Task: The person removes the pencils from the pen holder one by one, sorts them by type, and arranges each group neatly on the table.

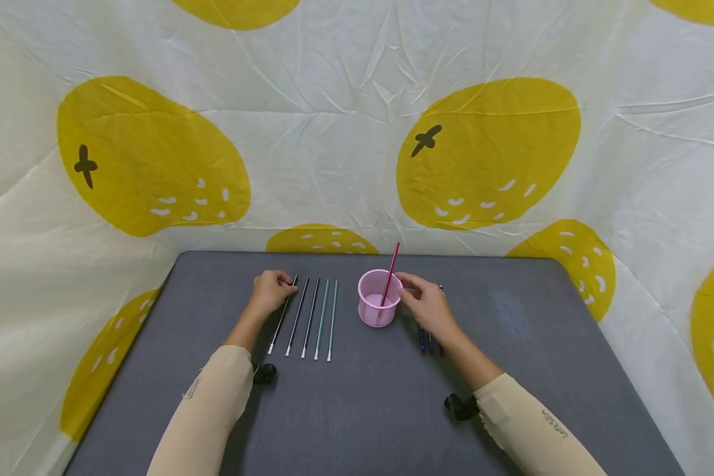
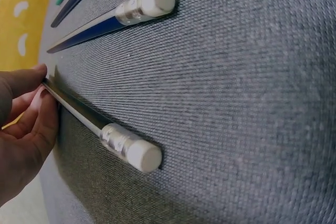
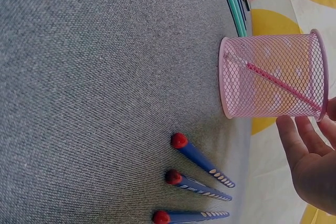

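My left hand (image 1: pixel 270 291) pinches the far end of a black pencil (image 2: pixel 79 109), whose white eraser end points toward me on the table. This pencil is the leftmost of a row. Beside it lie a dark blue pencil (image 2: pixel 100 27) and other dark and teal pencils (image 1: pixel 321 320). My right hand (image 1: pixel 430 307) holds the right side of a pink mesh pen cup (image 1: pixel 376 318) near its rim, fingertips against the mesh. Inside the cup leans a red pencil (image 3: pixel 278 83). Blue pencils with red ends (image 3: pixel 194 156) lie beneath and beside the right hand.
The grey table (image 1: pixel 357 416) ends at a back edge against a white cloth (image 1: pixel 327 165) printed with yellow fruit. A dark wrist device (image 1: pixel 461 407) sits below the right sleeve, another (image 1: pixel 264 374) by the left sleeve.
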Demonstrator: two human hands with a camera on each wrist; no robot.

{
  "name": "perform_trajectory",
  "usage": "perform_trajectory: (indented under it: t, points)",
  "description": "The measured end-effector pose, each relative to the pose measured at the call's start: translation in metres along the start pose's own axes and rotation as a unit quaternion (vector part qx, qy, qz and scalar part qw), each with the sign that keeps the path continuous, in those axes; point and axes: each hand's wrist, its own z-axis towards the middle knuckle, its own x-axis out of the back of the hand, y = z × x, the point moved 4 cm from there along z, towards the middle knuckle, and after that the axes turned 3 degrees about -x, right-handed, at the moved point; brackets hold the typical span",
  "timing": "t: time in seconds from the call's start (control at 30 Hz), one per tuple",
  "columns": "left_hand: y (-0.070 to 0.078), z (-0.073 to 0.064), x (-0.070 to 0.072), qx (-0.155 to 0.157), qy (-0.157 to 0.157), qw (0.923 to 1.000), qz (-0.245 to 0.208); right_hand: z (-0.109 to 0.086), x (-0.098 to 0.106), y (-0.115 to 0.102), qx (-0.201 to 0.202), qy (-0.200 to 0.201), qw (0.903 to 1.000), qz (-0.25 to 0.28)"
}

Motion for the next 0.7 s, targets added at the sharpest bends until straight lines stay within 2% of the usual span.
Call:
perform_trajectory:
  t: [0.13,0.43,0.7]
  points:
    - [0.0015,-0.001,-0.0009,0.005,-0.004,0.9999,-0.011,-0.0002,0.0002,0.0002,0.001,0.0,1.0,0.0]
    - [0.0057,-0.0036,-0.0002,-0.008,-0.009,0.9998,0.019,-0.0002,0.0003,0.0,-0.004,-0.002,1.0,0.001]
    - [0.0068,-0.0062,0.0012,-0.018,-0.001,0.9996,0.023,-0.0014,0.0001,-0.0001,0.0,-0.002,1.0,-0.006]
